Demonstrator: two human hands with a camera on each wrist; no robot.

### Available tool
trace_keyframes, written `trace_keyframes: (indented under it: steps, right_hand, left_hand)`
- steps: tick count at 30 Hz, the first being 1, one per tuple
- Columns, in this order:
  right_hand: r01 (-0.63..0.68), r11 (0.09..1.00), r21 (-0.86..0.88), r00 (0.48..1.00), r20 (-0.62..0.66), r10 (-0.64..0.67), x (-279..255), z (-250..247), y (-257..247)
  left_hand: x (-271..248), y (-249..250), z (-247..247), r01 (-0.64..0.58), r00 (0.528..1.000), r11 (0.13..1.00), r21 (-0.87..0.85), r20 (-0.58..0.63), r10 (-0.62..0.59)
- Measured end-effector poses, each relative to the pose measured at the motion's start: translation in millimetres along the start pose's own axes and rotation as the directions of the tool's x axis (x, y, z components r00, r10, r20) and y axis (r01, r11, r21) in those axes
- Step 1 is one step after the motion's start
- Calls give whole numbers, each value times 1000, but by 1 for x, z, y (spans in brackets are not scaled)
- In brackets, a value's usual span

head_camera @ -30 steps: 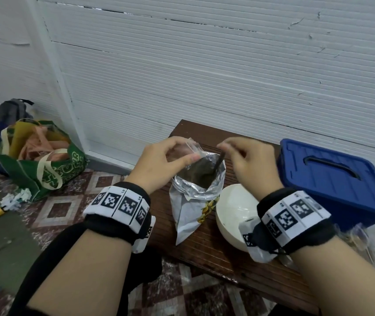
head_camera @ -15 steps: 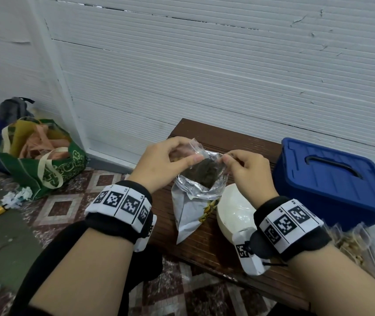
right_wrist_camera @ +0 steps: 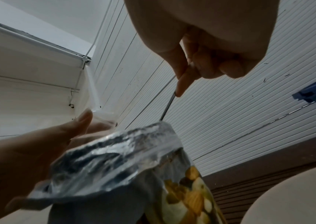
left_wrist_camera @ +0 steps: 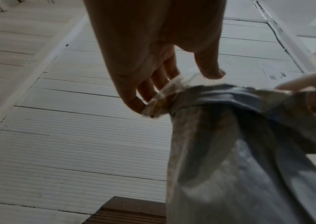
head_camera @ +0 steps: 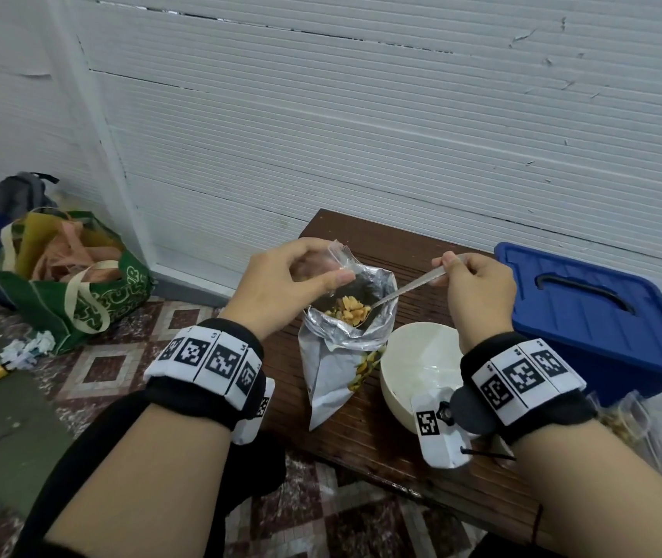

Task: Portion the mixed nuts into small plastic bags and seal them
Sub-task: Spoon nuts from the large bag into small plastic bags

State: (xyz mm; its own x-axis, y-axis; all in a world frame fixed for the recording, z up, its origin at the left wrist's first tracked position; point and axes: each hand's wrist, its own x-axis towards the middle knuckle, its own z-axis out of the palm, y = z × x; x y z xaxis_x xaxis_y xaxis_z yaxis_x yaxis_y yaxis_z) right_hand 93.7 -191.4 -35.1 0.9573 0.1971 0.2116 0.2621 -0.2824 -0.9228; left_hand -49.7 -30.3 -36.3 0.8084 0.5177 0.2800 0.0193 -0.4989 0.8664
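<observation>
While the left hand point(head_camera: 287, 279) pinches a small clear plastic bag point(head_camera: 339, 257) between thumb and fingers just above centre of the head view, the right hand point(head_camera: 478, 287) grips the handle of a metal spoon point(head_camera: 402, 292), fingers curled round it. The spoon's bowl sits inside the open mouth of the foil nut pouch point(head_camera: 345, 348) and carries a heap of mixed nuts point(head_camera: 351, 310). This pouch stands upright on the brown slatted worktop point(head_camera: 361, 432), at centre frame, its rim crumpled and folded outward.

From the left wrist view, the fingers point(left_wrist_camera: 132, 97) close on the clear bag point(left_wrist_camera: 159, 103) at the pouch's rim point(left_wrist_camera: 230, 94); the bag looks nearly flat, and whether it holds anything is hard to make out. Seen from the right wrist view, the spoon handle point(right_wrist_camera: 167, 108) runs down from the fist point(right_wrist_camera: 201, 60) and vanishes behind the foil edge point(right_wrist_camera: 134, 145), so its bowl is hidden there.

Right of the pouch, a white bowl point(head_camera: 410, 356) rests on the worktop, partly covered by the right wrist strap. A blue lidded bin point(head_camera: 603, 316) fills the right side of the head view, cut off by the frame edge. Below it, at the lower right, clear bags that seem to hold nuts point(head_camera: 623, 420) are mostly hidden behind the forearm. On the tiled floor at the left lies a green tote bag point(head_camera: 71, 283).
</observation>
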Motion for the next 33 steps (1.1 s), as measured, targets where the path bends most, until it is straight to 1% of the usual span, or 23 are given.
trace_keyframes:
  steps: [3,5,8,11,14,20,25,31,33]
  right_hand:
    - [-8,1000,-11,999,-41,7,3,-7,-4]
    - [-12,1000,11,998,-57,13,6,-11,-7]
    - [-14,1000,22,996,-84,16,14,-17,-14]
    - [11,1000,27,991,-131,-7,25,-24,-20]
    - [45,998,35,989,-143,-39,33,-27,-25]
    - [88,996,23,994,-60,-87,32,-20,-29]
    - [99,995,23,995,-12,-98,25,-12,-30]
    - [133,987,89,990,25,-136,17,-7,-34]
    - [172,975,138,982,50,-180,13,-5,-35]
  left_hand:
    - [0,0,-3,16,1000,1000,-3,-2,-17]
    - [0,-1,-5,19,1000,1000,-10,-2,-19]
    - [1,-2,-8,33,999,999,14,7,-33]
    - [1,-2,-9,30,998,998,62,46,-33]
    - [3,-2,-7,31,995,993,114,90,-41]
    - [6,1,3,4,995,975,224,96,-26]
    - [6,3,8,-12,997,972,236,81,-7]
    - [6,5,12,-24,998,978,209,58,12]
    - [5,5,14,-19,998,980,199,60,7]
